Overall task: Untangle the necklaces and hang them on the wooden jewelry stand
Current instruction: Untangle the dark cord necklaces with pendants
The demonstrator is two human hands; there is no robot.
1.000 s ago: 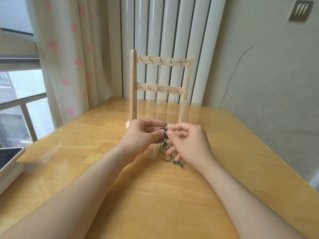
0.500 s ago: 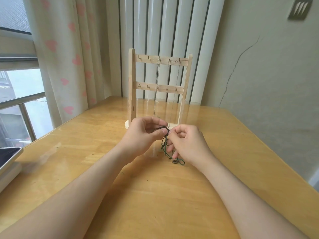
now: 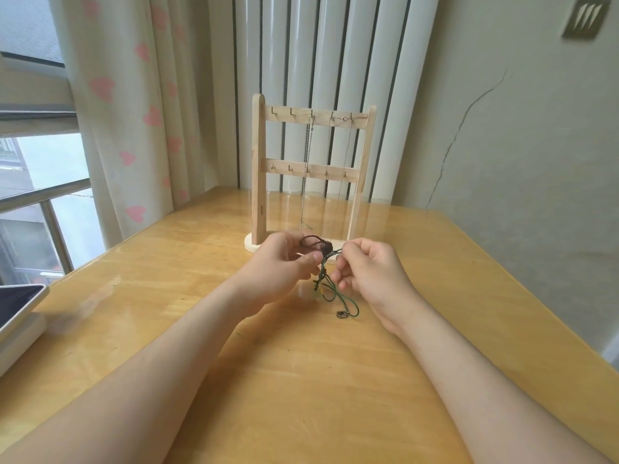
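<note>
Just above the table, in front of the stand, both hands hold a knot of cord necklaces. A dark brown cord (image 3: 315,244) loops out of my left hand (image 3: 284,264), pinched between thumb and fingers. My right hand (image 3: 365,274) pinches the green cord (image 3: 338,296), whose loops trail down to the table with a small dark pendant (image 3: 341,314) at the end. The wooden jewelry stand (image 3: 259,169) rises behind the hands, with two rows of hooks. Two thin metal chains (image 3: 306,172) hang from its top bar.
The wooden table (image 3: 301,380) fills the foreground. A tablet on a white box (image 3: 16,309) sits at the left edge. Curtains and a window are at the left, a wall at the right, close behind the stand.
My hands have drawn slightly apart. The brown cord now shows as a loop above my left fingers, and more green cord hangs free between the hands.
</note>
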